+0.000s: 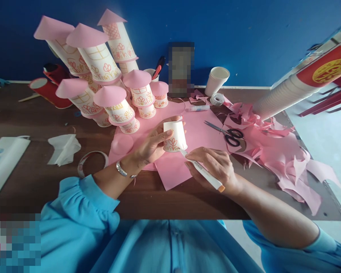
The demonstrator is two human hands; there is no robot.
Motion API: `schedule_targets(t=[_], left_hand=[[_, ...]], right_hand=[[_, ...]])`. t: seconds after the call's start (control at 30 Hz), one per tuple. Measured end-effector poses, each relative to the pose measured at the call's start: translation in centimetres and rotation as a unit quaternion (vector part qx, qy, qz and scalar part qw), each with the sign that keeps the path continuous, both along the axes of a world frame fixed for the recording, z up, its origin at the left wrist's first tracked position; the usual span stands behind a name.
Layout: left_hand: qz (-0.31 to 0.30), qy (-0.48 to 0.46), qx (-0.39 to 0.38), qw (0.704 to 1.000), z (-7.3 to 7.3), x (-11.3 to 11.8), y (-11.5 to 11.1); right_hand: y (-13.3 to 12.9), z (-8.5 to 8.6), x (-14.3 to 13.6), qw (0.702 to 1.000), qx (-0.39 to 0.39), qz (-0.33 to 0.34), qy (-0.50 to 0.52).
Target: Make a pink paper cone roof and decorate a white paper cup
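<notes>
A white paper cup (174,132), turned upside down, is held by my left hand (156,142), with the thumb across its side. Orange flowers and grass strokes run along the lower part of the cup. My right hand (216,167) grips a white marker (206,175) with an orange end, its tip at the cup's rim. Under my hands lie pink paper sheets (173,172). Black-handled scissors (227,133) rest on the paper to the right. Behind my left hand stand several decorated cup towers (116,110) with pink cone roofs.
Pink paper scraps (287,159) are heaped at the right, beside a long stack of cups (290,91). Tape rolls (217,99), a glue stick (199,108) and white cups (216,81) stand or lie toward the blue wall. At left are a tissue (64,148) and a power strip (8,163).
</notes>
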State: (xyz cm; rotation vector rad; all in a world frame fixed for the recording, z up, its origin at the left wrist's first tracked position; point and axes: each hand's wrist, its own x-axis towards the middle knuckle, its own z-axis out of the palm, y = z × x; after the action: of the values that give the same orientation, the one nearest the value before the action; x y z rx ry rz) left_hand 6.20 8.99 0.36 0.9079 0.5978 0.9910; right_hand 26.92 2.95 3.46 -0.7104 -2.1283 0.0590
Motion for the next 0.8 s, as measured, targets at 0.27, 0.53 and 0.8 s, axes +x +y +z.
schedule_targets(t=[0.27,0.53,0.8], left_hand=[[-0.003,-0.025,-0.006,1.000,-0.30,-0.12,0.08],[-0.011,-0.028,-0.006,1.000,-0.23,-0.06,0.10],[-0.016,-0.025,-0.012,0.999,0.06,-0.22,0.10]], right_hand=[[-0.20,0.48,0.12,1.000,-0.007,0.011,0.019],[-0.01,-0.12,0.24,1.000,-0.007,-0.006,0.005],[-0.15,0.42,0.10,1.000,-0.016,0.014,0.019]])
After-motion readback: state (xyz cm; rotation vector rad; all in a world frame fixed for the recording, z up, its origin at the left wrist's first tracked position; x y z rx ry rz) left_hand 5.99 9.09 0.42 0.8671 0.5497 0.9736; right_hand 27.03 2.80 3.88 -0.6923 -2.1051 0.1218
